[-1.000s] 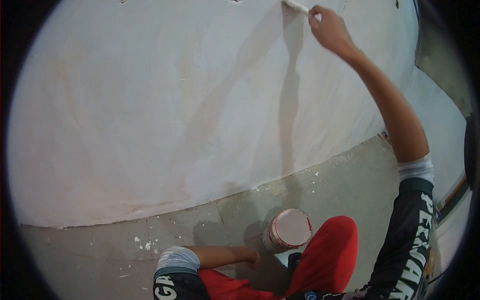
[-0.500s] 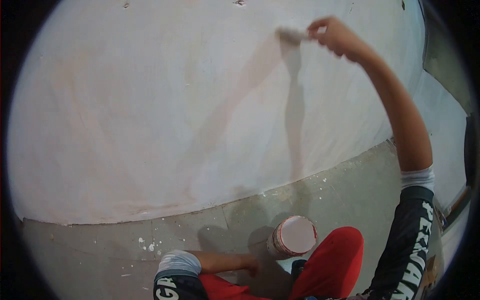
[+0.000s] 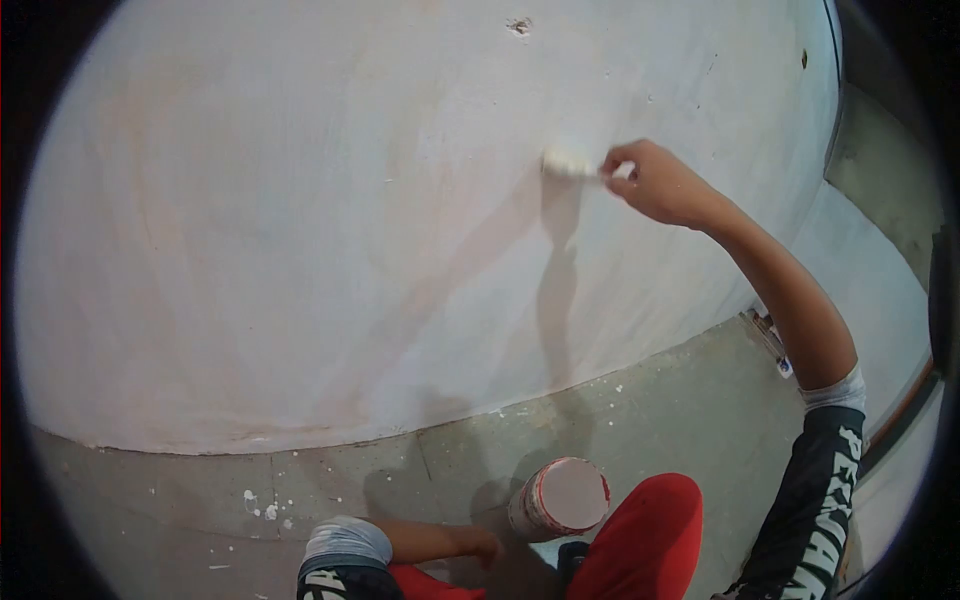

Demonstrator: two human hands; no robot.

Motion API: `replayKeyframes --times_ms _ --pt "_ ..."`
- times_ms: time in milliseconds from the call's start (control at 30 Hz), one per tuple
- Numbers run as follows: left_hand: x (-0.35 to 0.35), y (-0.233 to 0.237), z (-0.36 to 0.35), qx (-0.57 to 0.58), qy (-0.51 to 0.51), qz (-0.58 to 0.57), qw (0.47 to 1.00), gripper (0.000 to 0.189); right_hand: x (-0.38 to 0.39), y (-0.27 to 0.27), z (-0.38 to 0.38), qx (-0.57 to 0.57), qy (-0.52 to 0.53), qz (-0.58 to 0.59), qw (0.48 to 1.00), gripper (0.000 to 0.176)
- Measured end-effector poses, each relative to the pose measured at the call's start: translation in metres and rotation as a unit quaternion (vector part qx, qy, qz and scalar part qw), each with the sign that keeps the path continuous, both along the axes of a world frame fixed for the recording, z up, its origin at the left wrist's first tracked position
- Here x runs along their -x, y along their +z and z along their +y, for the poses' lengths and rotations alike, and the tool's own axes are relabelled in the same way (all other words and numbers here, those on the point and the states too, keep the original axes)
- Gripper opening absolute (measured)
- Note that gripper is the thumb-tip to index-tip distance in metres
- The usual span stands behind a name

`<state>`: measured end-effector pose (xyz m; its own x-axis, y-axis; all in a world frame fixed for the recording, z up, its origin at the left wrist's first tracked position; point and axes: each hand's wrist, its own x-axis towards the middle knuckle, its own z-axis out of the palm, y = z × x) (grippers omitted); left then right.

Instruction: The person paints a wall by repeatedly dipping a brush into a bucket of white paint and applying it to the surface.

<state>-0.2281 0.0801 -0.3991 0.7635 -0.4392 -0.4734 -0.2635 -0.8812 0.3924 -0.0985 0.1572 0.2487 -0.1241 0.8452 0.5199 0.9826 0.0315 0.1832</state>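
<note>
Mid-stroke: my R hand [image 3: 660, 185] pinches brush [image 3: 568, 165] on wall [image 3: 300, 220], 1 o'clock; L hand [image 3: 482, 545] by bucket [image 3: 560, 497], grip unclear. Next needs even pressure imo.

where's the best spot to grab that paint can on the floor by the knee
Take the paint can by its round side wall, just under the red rim, coming from its left, where the left hand sits close by. The top is open and full of white paint, the knee crowds its right side, and no handle shows. The right hand holds the brush.
</note>
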Motion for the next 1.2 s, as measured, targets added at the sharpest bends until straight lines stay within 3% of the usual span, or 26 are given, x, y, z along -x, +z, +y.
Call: replayKeyframes --times_ms 33,100,167,267,333,400,467,500,567,633,767,833,867,900,967,1067,1133,1200 --pt "-0.003 -0.005 0.0 -0.03 -0.006 0.049 0.998 0.026 0.006 0.008 -0.003 -0.001 -0.001 -0.003 1.0 0.023" --pt "-0.005 -0.009 0.0 -0.015 0.024 0.068 0.997 0.027 0.022 0.034 -0.006 0.103 -0.143 0.108 0.978 0.021" --pt "-0.005 -0.005 0.0 0.0 0.055 0.091 0.994 0.028 0.022 0.07 0.005 0.007 -0.115 0.154 0.981 0.025" --pt "0.001 0.013 0.011 0.032 -0.026 0.129 0.991 0.03 0.016 0.127 0.019 -0.118 -0.074 0.116 0.983 0.027" --pt "0.02 0.027 0.013 0.045 0.069 0.017 0.996 0.033 0.042 0.141 0.01 -0.196 -0.093 0.127 0.968 0.026" --pt "0.021 0.04 0.021 0.072 0.042 0.019 0.996 0.033 0.054 0.141 0.008 -0.223 -0.12 0.155 0.955 0.027" --pt "0.02 0.046 0.019 0.099 0.021 0.018 0.995 0.034 0.022 0.142 0.028 -0.417 0.004 -0.041 0.908 0.027" --pt "0.014 0.049 0.011 0.033 0.026 0.032 0.999 0.035 0.011 0.13 0.041 -0.417 0.007 -0.041 0.908 0.027" --pt "0.013 0.066 0.007 -0.032 0.032 0.046 0.998 0.035 -0.007 0.105 0.066 -0.369 0.038 -0.158 0.915 0.024" --pt "0.016 0.1 0.013 -0.011 -0.02 0.159 0.987 0.044 0.026 0.048 0.048 -0.277 -0.05 -0.074 0.957 0.021" --pt "0.018 0.085 0.013 -0.027 -0.022 0.082 0.996 0.045 0.022 0.026 0.024 -0.178 0.051 -0.115 0.976 0.019" --pt "0.019 0.095 0.01 -0.038 0.028 0.153 0.987 0.048 0.058 0.045 0.002 -0.001 -0.109 0.053 0.993 0.019" --pt "0.016 0.083 0.009 -0.038 0.029 0.153 0.987 0.048 0.065 0.062 -0.001 0.034 -0.13 0.106 0.985 0.02" --pt "0.011 0.062 0.009 -0.019 0.036 0.134 0.99 0.048 0.067 0.076 -0.002 0.017 -0.107 0.146 0.983 0.02" --pt "0.009 0.053 0.009 -0.004 0.045 0.114 0.993 0.049 0.057 0.106 0.007 -0.045 -0.066 0.113 0.99 0.024" --pt "0.018 0.072 0.014 0.007 0.044 0.101 0.994 0.047 0.048 0.141 0.022 -0.114 -0.066 0.086 0.988 0.024" --pt "0.023 0.074 0.015 0.035 0.047 0.015 0.998 0.032 0.044 0.144 0.029 -0.343 0.016 -0.145 0.928 0.026" --pt "0.025 0.077 0.012 0.022 0.072 0.022 0.997 0.031 0.048 0.143 0.032 -0.352 0.004 -0.096 0.931 0.026"
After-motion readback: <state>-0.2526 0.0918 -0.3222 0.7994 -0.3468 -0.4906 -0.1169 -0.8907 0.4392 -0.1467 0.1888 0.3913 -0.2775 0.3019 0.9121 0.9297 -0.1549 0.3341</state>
